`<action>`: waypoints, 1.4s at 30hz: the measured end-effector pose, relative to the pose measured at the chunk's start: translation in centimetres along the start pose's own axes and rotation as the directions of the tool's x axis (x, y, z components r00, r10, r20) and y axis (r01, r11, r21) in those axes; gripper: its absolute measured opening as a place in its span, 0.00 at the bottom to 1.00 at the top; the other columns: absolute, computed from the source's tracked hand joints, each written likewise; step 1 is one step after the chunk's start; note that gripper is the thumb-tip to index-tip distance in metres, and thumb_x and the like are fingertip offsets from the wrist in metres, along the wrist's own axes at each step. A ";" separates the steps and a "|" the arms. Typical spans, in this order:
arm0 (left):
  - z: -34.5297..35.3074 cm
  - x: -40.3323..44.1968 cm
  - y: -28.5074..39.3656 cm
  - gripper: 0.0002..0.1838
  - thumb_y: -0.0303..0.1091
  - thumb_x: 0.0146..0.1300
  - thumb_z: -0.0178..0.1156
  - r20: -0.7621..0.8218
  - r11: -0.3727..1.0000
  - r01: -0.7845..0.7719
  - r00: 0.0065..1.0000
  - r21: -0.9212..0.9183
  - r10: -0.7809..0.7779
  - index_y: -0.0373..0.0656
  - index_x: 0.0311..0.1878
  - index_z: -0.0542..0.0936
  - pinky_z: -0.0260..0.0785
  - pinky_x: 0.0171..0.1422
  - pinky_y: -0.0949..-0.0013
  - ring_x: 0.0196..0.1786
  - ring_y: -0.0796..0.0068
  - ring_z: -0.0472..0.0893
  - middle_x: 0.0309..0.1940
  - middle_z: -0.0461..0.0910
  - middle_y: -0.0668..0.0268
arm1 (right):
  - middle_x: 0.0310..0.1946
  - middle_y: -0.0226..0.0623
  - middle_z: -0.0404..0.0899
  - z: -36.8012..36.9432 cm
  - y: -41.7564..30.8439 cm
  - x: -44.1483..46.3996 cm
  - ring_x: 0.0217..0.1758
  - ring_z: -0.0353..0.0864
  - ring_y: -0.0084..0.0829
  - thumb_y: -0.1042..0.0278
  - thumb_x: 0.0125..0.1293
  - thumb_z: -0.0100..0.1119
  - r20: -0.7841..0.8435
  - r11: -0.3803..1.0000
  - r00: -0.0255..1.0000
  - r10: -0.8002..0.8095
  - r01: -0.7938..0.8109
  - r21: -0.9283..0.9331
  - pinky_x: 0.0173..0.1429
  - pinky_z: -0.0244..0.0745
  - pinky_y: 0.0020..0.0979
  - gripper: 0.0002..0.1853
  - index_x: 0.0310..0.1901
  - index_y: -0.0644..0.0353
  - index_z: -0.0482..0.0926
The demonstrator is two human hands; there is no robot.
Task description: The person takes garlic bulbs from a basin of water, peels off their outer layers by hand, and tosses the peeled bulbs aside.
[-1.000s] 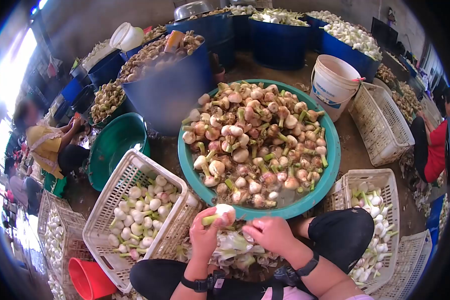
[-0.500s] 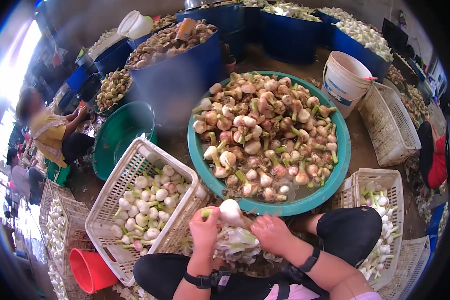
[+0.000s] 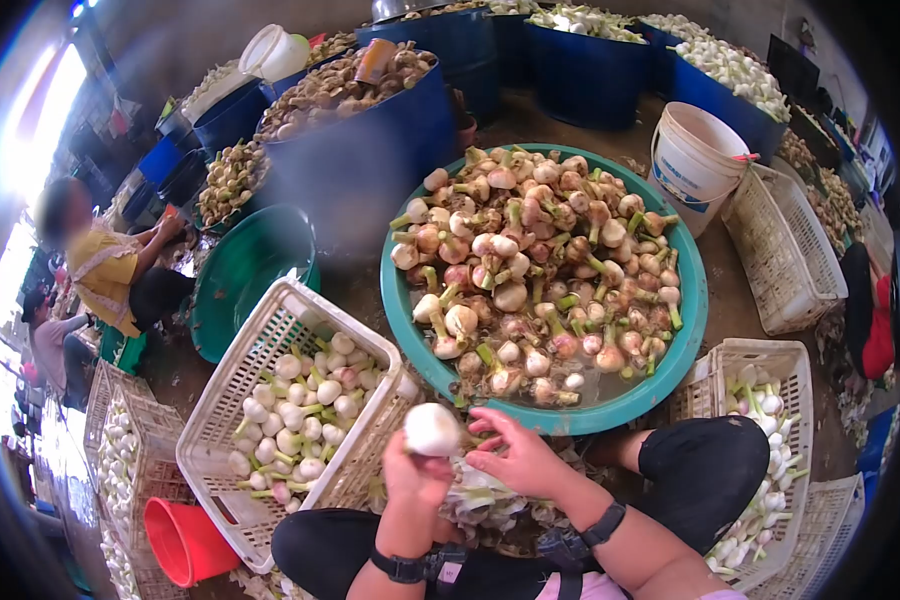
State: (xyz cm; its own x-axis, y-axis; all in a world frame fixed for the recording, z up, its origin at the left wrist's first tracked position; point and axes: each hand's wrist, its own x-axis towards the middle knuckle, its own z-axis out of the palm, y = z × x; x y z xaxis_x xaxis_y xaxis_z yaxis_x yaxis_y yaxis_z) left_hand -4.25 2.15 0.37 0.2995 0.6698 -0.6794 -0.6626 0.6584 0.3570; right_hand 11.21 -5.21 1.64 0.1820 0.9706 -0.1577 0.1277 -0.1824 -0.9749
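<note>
A peeled white garlic bulb (image 3: pixel 432 428) rests in the grip of my left hand (image 3: pixel 416 478), held up over my lap. Just to its right is my right hand (image 3: pixel 518 458), fingers apart with nothing in them. Below the hands lies a heap of stripped garlic skins (image 3: pixel 490 498). In front stands a teal basin (image 3: pixel 692 340) with water and many unpeeled garlic bulbs (image 3: pixel 510 296). To my left a white plastic crate (image 3: pixel 208 428) holds peeled garlic bulbs (image 3: pixel 300 415) with short green stems.
A red bucket (image 3: pixel 175 540) stands at the lower left, a green tub (image 3: pixel 245 275) behind the crate. A white bucket (image 3: pixel 692 160) and another crate (image 3: pixel 785 250) are at the right. Blue barrels (image 3: pixel 370 140) hold garlic behind. A co-worker (image 3: pixel 115 260) sits at the left.
My right hand has let go of the garlic's lower end and its fingers have spread. The bulb, in my left hand, has turned and moved slightly left and down.
</note>
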 end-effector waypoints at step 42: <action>1.9 0.2 -2.2 0.17 0.36 0.60 0.56 0.165 0.187 -0.093 0.894 0.978 -0.416 0.38 0.51 0.74 0.64 0.58 0.64 0.54 0.66 0.73 0.53 0.73 0.57 | 0.20 0.31 0.76 -1.0 8.3 1.3 0.22 0.74 0.21 0.64 0.65 0.50 -0.006 0.943 0.951 0.310 -0.307 0.132 0.27 0.67 0.27 0.14 0.32 0.68 0.77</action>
State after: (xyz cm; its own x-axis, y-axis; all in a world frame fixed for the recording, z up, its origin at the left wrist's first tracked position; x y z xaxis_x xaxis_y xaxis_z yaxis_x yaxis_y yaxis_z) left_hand -1.42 1.49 0.64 0.6567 0.3818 -0.6504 0.5192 0.3965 0.7571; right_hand 13.43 -5.65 -6.47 0.2183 0.8653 -0.4513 -0.0636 -0.4488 -0.8913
